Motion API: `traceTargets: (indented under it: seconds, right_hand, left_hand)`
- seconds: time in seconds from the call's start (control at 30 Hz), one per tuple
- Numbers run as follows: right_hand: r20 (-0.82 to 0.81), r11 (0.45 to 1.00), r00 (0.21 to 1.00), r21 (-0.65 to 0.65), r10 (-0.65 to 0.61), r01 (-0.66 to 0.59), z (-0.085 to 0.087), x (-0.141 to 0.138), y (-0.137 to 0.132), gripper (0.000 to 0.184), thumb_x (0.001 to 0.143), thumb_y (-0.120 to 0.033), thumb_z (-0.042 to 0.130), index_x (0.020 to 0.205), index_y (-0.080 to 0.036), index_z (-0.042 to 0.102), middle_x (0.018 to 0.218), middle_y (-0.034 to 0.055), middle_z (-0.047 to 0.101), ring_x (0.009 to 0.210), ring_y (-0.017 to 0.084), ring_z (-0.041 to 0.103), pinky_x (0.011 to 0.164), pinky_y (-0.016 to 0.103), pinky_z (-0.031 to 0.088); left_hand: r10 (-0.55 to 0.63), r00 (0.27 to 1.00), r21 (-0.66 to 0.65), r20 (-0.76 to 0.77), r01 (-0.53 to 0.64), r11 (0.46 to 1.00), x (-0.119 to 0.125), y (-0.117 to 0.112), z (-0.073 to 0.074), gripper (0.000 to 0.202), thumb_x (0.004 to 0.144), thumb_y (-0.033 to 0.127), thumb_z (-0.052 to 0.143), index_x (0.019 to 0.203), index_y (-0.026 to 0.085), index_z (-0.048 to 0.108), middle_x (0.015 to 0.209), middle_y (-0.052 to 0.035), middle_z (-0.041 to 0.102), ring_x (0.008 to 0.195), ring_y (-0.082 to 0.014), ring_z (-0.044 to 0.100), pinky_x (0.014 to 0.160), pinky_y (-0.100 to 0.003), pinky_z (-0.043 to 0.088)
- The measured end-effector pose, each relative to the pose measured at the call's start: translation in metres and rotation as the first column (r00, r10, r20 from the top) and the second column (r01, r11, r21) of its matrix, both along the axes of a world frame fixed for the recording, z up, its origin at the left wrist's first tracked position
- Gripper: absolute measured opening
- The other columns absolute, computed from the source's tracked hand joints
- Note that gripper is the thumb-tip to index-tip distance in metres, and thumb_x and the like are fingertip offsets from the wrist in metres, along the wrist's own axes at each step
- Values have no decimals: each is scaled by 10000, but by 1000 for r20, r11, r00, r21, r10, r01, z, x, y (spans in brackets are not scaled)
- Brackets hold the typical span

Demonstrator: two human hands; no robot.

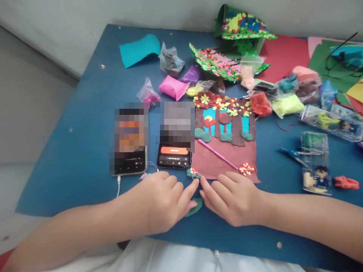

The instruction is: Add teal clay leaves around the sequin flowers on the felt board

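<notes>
Both hands meet at the lower left corner of a modelling-clay picture (224, 158) lying on the table. My left hand (163, 200) stretches its index finger to a small green clay piece (193, 175) dotted red and white. Its thumb stands apart, above a flat green clay piece (195, 208), partly hidden. My right hand (236, 198) touches the same corner from the other side with a fingertip, its other fingers curled. I see nothing gripped in either hand. A pink stick (217, 153) lies across the picture, ending by a red and white clay cluster (246, 169).
Two phones (123, 166) (174, 160) lie left of the picture. Bagged clay, such as a pink packet (173, 87) and a red one (260, 104), lies behind it. To the right are blue scissors (292, 152) and a clear case (316, 162).
</notes>
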State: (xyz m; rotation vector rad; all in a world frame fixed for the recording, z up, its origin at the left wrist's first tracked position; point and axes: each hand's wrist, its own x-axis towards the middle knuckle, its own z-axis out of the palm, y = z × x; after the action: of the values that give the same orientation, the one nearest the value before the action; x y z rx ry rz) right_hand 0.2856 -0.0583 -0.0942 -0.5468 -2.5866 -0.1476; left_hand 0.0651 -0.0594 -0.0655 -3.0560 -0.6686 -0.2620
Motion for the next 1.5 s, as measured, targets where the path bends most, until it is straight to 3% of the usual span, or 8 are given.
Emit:
traceTargets:
  seconds: [0.17,0.43,0.67,0.93,1.1,1.27,1.37,1.5]
  right_hand:
    - [27,1000,1000,4,13,-13,1,-1,-1,206,893,-146,538,944,22,645,604,51,622,447,139,486,390,306,300]
    - [-10,993,1000,-120,10,-11,0,1,2,198,886,-136,524,932,8,651,581,49,620,474,153,540,412,302,394]
    - [12,995,1000,-102,27,-25,1,0,3,207,900,-138,513,942,8,652,601,47,634,458,143,525,402,300,385]
    - [22,998,999,-65,27,-25,-1,0,2,202,905,-134,508,951,12,639,594,38,625,460,141,523,401,295,385]
    - [28,999,999,-48,18,-16,-1,1,3,207,906,-142,513,953,13,642,567,28,598,459,139,518,402,291,384]
    - [32,998,998,28,48,-49,9,6,-3,188,900,-146,534,932,3,644,606,57,618,475,142,504,423,302,373]
    - [34,993,997,-92,70,-67,15,8,-10,209,907,-137,488,986,-6,631,620,42,590,510,148,510,451,304,368]
    - [89,942,995,-336,40,-7,19,7,-20,290,870,-46,382,1046,-42,613,668,39,574,558,159,500,489,300,370]
  left_hand:
    - [-9,1000,36,-10,9,999,1,0,0,311,983,205,407,1118,2,600,541,3,561,427,-176,498,379,-317,353]
    - [-13,1000,34,-24,14,999,0,2,1,296,983,192,408,1093,21,624,539,1,571,429,-163,501,399,-308,338]
    - [-6,1000,21,-4,7,1000,-2,1,-3,277,982,193,415,1092,32,611,527,10,563,428,-166,497,406,-316,334]
    - [28,998,-58,61,-24,998,3,1,2,350,993,196,353,755,139,603,479,16,496,418,-154,464,408,-312,323]
    - [25,998,-59,58,-22,998,2,0,3,334,986,188,372,715,152,564,488,13,489,429,-161,453,428,-316,304]
    - [-2,1000,-192,13,4,981,1,-2,7,377,1001,321,355,719,163,549,534,3,505,462,-173,456,443,-330,297]
    - [-2,1000,-229,-1,1,973,3,-5,5,353,970,413,421,747,167,543,562,1,519,481,-176,461,462,-324,299]
    - [-14,1000,-185,25,18,983,6,-11,-1,210,930,218,462,728,175,502,582,3,515,514,-174,457,482,-321,285]
